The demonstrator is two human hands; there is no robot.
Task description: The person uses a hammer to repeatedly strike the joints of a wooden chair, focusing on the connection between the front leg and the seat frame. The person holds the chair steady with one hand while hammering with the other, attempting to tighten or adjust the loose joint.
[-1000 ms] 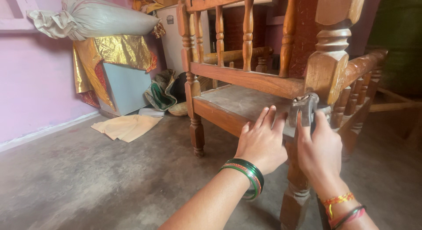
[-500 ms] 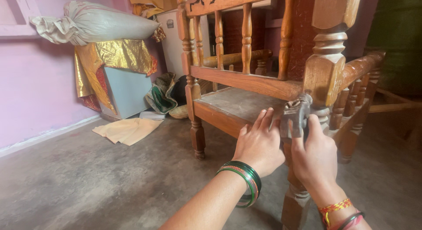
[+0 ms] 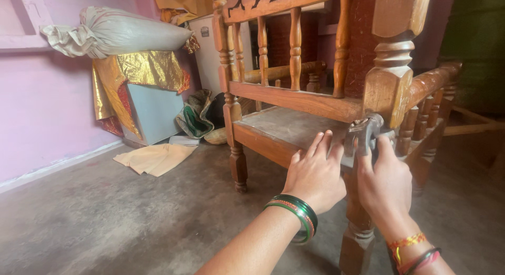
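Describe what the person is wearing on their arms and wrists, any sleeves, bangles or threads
Both forearms are bare, with no sleeves or gloves in view. The left hand has a stack of thin bangles at the wrist, mostly dark green with a red and gold patterned one among them. The right hand has an orange and yellow thread band at the wrist, with a dark and reddish bangle below it. No rings show.

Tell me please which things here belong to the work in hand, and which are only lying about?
In use:
- wooden chair
- grey metal tool, held at the chair's corner post
- left hand on the seat edge
- right hand on the tool

Lying about:
- stuffed sack
- gold cloth
- tan cloth on the floor
- green bag
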